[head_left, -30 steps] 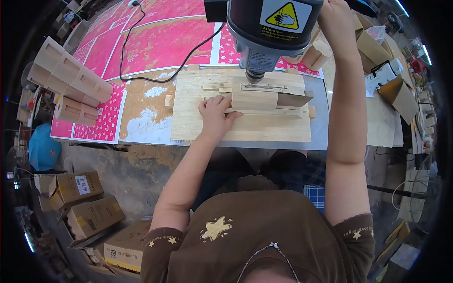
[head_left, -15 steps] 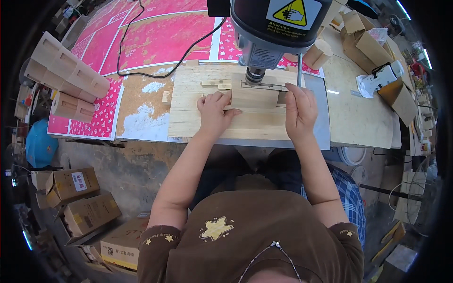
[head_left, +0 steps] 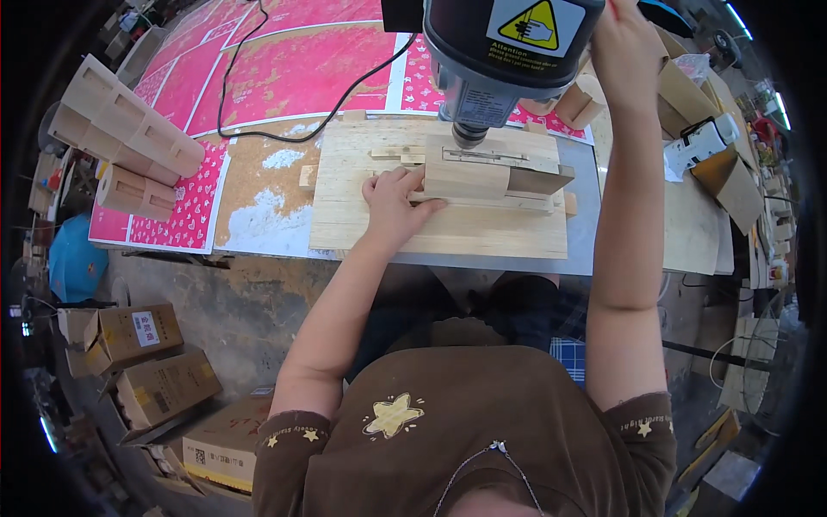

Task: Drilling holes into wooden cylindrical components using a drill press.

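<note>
A pale wooden block lies on a light wooden board, under the chuck of a dark drill press. A narrow slot shows along the block's top. My left hand is closed on the block's left end, its thumb along the near side. From the block's right end a grey-brown flat piece sticks out. My right hand is raised beside the right side of the drill press head, at the top edge of the picture. Its fingers are mostly hidden or cut off there.
Several slotted wooden cylinders are stacked at the left on a pink patterned sheet. A black cable runs across the sheet. Small wood strips lie behind my left hand. A white bottle-like container and cardboard boxes stand at the right.
My right hand has left the block's right end and moved up beside the drill press head. The flat piece there is now uncovered. My left hand stays in place.
</note>
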### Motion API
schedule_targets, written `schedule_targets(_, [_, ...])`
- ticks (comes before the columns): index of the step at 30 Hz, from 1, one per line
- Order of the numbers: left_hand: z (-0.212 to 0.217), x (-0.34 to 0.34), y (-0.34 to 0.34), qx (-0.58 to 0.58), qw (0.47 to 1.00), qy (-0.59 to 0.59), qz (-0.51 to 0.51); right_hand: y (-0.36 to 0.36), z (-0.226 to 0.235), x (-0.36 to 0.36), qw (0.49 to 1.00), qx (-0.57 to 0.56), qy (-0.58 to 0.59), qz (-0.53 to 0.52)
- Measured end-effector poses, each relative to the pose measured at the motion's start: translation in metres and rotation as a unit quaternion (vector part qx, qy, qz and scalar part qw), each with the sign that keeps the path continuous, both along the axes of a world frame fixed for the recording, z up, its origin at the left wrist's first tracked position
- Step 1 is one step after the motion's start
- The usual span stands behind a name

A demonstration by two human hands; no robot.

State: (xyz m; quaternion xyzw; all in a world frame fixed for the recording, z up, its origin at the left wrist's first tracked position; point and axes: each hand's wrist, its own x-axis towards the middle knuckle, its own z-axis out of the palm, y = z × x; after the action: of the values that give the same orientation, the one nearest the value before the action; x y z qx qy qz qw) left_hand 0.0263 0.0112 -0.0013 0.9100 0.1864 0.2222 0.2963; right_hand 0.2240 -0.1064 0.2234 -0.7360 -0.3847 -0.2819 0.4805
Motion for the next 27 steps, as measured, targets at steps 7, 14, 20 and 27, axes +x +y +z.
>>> schedule_targets(7, [0.001, 0.006, 0.003, -0.074, 0.997, -0.038, -0.003, -0.033, -0.076, 0.015, 0.973, -0.129, -0.186, 0.043])
schedule_targets(14, [0.003, -0.017, 0.030, -0.108, 0.991, -0.065, -0.054, -0.082, -0.157, -0.058, 0.935, -0.346, -0.068, 0.034])
schedule_targets(20, [0.031, -0.097, 0.065, -0.339, 0.935, -0.102, 0.029, -0.091, -0.164, -0.054, 0.936, -0.347, -0.054, 0.022])
schedule_targets(27, [0.080, -0.100, 0.040, -0.527, 0.830, -0.106, 0.147, -0.090, -0.159, -0.079, 0.945, -0.318, -0.027, 0.071])
